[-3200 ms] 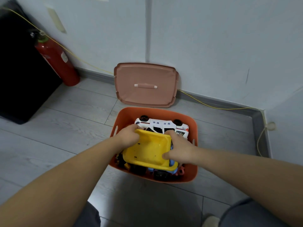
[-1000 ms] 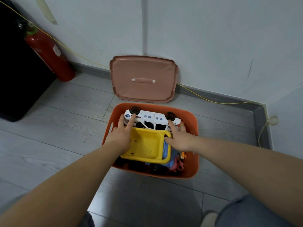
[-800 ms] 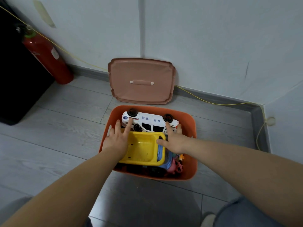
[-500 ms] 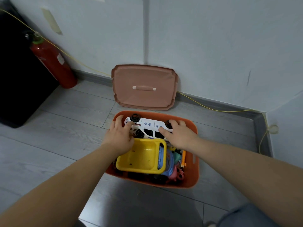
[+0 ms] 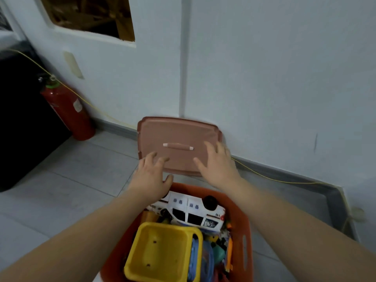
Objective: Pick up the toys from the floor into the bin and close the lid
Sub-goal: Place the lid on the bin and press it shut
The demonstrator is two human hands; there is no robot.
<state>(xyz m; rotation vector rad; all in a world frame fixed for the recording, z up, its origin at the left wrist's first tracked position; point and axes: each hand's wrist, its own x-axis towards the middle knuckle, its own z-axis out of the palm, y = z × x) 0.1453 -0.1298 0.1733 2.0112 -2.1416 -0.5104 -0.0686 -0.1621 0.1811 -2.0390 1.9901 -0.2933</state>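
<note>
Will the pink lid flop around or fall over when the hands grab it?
Probably not floppy: the lid looks like stiff moulded plastic. It leans against the wall, so pulling its top could tip it forward. Likely light; open left hand and right hand reach for its edges.

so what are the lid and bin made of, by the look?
Lid: looks like moulded plastic, matte dusty pink, with a raised rim and a moulded handle bar. Bin: probably glossier orange plastic, with a thin wall and a cut-out slot.
</note>
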